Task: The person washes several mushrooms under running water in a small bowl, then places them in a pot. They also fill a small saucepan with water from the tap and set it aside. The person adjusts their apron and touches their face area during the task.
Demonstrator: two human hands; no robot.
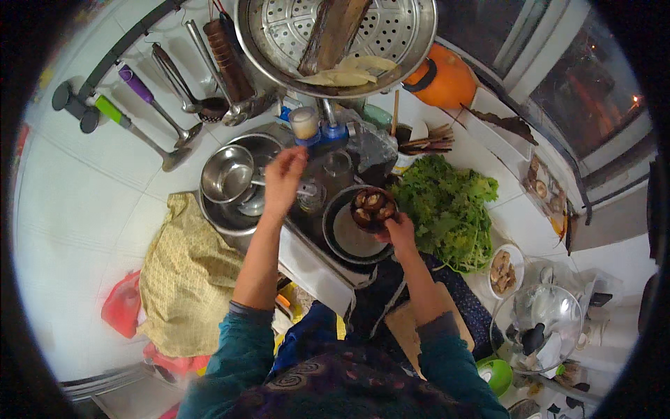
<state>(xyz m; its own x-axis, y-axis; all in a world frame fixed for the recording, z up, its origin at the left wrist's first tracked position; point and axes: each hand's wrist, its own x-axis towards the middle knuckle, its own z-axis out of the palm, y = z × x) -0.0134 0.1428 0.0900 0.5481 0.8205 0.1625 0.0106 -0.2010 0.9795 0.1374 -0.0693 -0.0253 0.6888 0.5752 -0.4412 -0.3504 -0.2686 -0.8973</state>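
My right hand [400, 235] grips the rim of a dark brown bowl [372, 226] that holds several brown pieces, perhaps mushrooms. This bowl is over a round dark-rimmed pan [353, 243] whose inside looks pale. My left hand [285, 175] is raised to the left, near the faucet's spout [309, 189], with its fingers bent together and blurred; whether it holds anything does not show. Left of that hand, a small steel pot [227, 174] rests in a larger metal basin [230, 220]. Leafy greens [445, 209] lie right of the pan.
A steel steamer tray [272, 68] is raised at the top. Ladles and a green-handled turner [136, 131] hang at left. A yellow cloth [183, 272] lies lower left. On the right are a white bowl of pieces [503, 272], a glass lid [544, 330] and a green bowl [497, 374].
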